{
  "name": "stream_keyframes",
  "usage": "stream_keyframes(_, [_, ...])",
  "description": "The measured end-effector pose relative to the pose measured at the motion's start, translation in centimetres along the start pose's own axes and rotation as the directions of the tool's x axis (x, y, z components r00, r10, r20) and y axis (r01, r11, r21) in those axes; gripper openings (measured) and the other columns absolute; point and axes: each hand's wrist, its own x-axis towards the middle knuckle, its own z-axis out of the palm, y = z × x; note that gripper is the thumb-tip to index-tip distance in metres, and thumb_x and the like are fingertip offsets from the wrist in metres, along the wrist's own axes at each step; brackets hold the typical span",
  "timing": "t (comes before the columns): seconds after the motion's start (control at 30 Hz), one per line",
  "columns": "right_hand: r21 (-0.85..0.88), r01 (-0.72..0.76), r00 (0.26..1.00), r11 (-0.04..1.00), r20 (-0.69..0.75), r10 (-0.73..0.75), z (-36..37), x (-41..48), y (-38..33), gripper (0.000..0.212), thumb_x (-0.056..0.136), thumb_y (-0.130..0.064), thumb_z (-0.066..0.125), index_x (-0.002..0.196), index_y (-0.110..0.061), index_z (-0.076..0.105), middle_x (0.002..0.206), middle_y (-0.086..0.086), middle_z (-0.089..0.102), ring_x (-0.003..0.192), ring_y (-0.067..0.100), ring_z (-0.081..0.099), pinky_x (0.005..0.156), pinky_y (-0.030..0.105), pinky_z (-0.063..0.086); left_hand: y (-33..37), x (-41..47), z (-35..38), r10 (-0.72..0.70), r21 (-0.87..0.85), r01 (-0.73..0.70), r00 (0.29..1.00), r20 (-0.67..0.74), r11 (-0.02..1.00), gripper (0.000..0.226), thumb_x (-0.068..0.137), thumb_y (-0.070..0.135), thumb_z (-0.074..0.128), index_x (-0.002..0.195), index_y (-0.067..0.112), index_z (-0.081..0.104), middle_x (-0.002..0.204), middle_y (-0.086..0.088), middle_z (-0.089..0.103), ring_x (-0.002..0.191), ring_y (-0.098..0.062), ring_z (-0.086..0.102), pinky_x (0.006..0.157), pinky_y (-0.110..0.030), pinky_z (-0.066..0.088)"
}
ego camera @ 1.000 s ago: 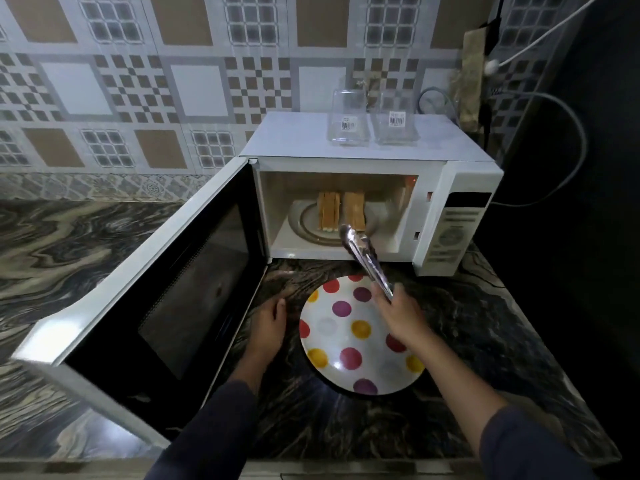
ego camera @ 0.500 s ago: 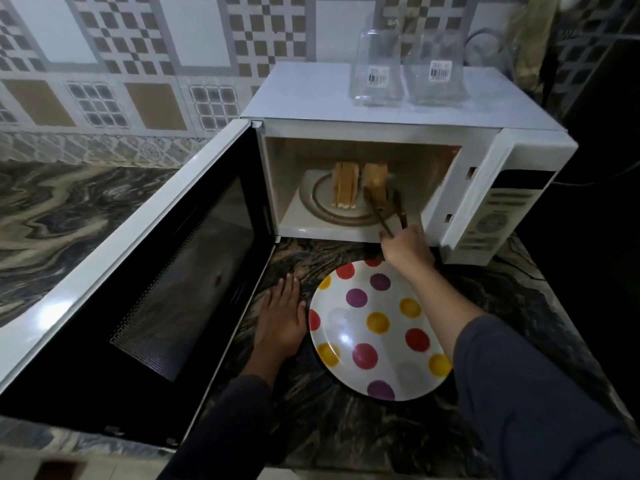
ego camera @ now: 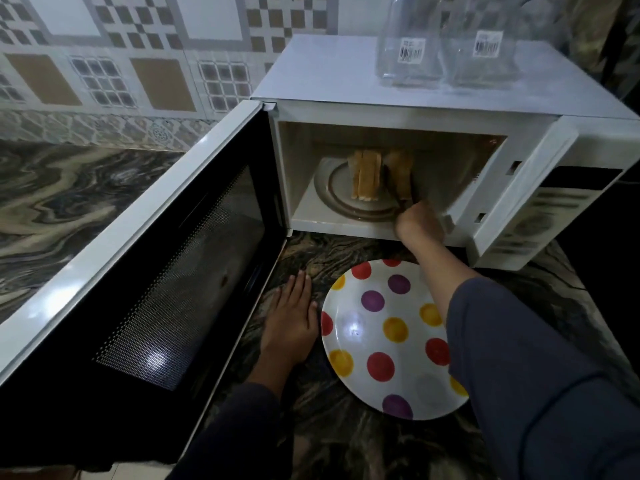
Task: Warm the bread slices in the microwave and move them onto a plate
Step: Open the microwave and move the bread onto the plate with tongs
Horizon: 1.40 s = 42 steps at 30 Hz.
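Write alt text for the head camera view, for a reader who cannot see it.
A person's right hand reaches with tongs into an open microwave, at bread slices standing upright on the turntable. The left hand rests flat on the dark marbled counter, beside an empty polka-dot plate. Two clear glass jars stand on top of the microwave.
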Motion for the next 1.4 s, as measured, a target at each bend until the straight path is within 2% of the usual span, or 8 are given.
stream_keyframes(0.07, [-0.012, 0.019, 1.000, 1.000, -0.020, -0.019, 0.2, 0.0, 0.1, 0.039, 0.100, -0.019, 0.033, 0.135, -0.006, 0.038, 0.136, 0.017, 0.047, 0.122, 0.034, 0.048, 0.094, 0.043, 0.041, 0.0, 0.0, 0.0, -0.003, 0.000, 0.003, 1.000, -0.005, 1.000, 0.064, 0.089, 0.040, 0.012, 0.150, 0.021, 0.007, 0.159, 0.006, 0.003, 0.146, -0.007, -0.001, 0.113, -0.023, -0.010])
stream_keyframes(0.23, [-0.046, 0.049, 0.998, 0.998, -0.044, -0.051, -0.5, -1.0, 0.4, 0.037, 0.099, -0.018, 0.038, 0.133, -0.006, 0.041, 0.135, 0.015, 0.049, 0.124, 0.032, 0.045, 0.094, 0.040, 0.040, 0.0, 0.0, 0.0, -0.002, -0.002, 0.002, 1.000, -0.015, 1.000, 0.064, 0.089, 0.040, 0.012, 0.150, 0.021, 0.009, 0.159, 0.006, 0.005, 0.146, -0.007, 0.000, 0.113, -0.023, -0.009])
stream_keyframes(0.37, [0.053, 0.004, 0.997, 0.999, -0.082, 0.000, -1.0, -2.0, 1.1, 0.031, 0.096, -0.029, 0.047, 0.121, -0.010, 0.051, 0.122, 0.012, 0.057, 0.112, 0.029, 0.054, 0.073, 0.034, 0.039, 0.1, 0.0, -0.1, -0.005, -0.013, 0.005, 1.000, -0.020, 1.000, 0.064, 0.089, 0.040, 0.013, 0.150, 0.021, 0.011, 0.159, 0.005, 0.007, 0.146, -0.008, 0.002, 0.113, -0.023, -0.008])
stream_keyframes(0.43, [0.055, 0.050, 0.996, 0.997, -0.081, -0.046, -1.3, -3.1, 1.9, 0.034, 0.095, -0.033, 0.048, 0.121, -0.010, 0.051, 0.120, 0.011, 0.058, 0.106, 0.029, 0.057, 0.069, 0.031, 0.037, 0.2, -0.1, -0.1, -0.005, -0.023, 0.005, 1.000, -0.019, 1.000, 0.065, 0.088, 0.040, 0.013, 0.150, 0.020, 0.011, 0.159, 0.005, 0.008, 0.146, -0.009, 0.003, 0.114, -0.024, -0.007])
stream_keyframes(0.67, [0.074, 0.079, 0.989, 0.994, -0.129, -0.069, -1.4, -10.4, 7.2, 0.041, 0.094, -0.038, 0.047, 0.122, -0.007, 0.047, 0.124, 0.013, 0.056, 0.109, 0.033, 0.056, 0.072, 0.032, 0.039, 0.4, -0.3, -0.5, 0.021, -0.028, -0.021, 1.000, -0.021, 0.999, 0.063, 0.091, 0.036, 0.014, 0.149, 0.011, 0.016, 0.158, -0.002, 0.012, 0.147, -0.015, 0.007, 0.118, -0.031, 0.000])
stream_keyframes(0.83, [-0.018, 0.062, 0.990, 0.998, -0.128, -0.064, -0.6, -15.6, 12.6, 0.048, 0.092, -0.045, 0.047, 0.126, -0.011, 0.046, 0.127, 0.012, 0.056, 0.112, 0.033, 0.055, 0.086, 0.039, 0.045, 0.5, -1.1, -0.4, 0.065, -0.016, -0.065, 0.998, -0.019, 0.998, 0.052, 0.099, 0.024, 0.024, 0.147, 0.004, 0.019, 0.158, -0.009, 0.012, 0.147, -0.020, 0.009, 0.120, -0.033, 0.006])
stream_keyframes(1.2, [-0.179, -0.074, 0.990, 0.981, -0.133, 0.050, -0.7, -23.0, 19.3, 0.042, 0.093, -0.044, 0.046, 0.118, -0.010, 0.046, 0.117, 0.013, 0.058, 0.102, 0.034, 0.059, 0.070, 0.035, 0.041, -0.2, -4.4, -0.1, 0.111, 0.000, -0.111, 0.993, -0.045, 0.994, 0.051, 0.099, 0.022, 0.028, 0.145, 0.001, 0.023, 0.155, -0.015, 0.020, 0.145, -0.022, 0.015, 0.119, -0.032, 0.008])
stream_keyframes(1.4, [-0.144, -0.127, 0.988, 0.981, -0.101, 0.113, -0.1, -23.4, 19.6, 0.049, 0.092, -0.048, 0.044, 0.125, -0.012, 0.043, 0.123, 0.013, 0.056, 0.105, 0.034, 0.059, 0.080, 0.040, 0.047, -0.2, -4.3, 0.1, 0.104, -0.011, -0.104, 0.994, -0.043, 0.995, 0.051, 0.100, 0.022, 0.028, 0.146, 0.001, 0.022, 0.155, -0.014, 0.020, 0.145, -0.022, 0.015, 0.119, -0.032, 0.010])
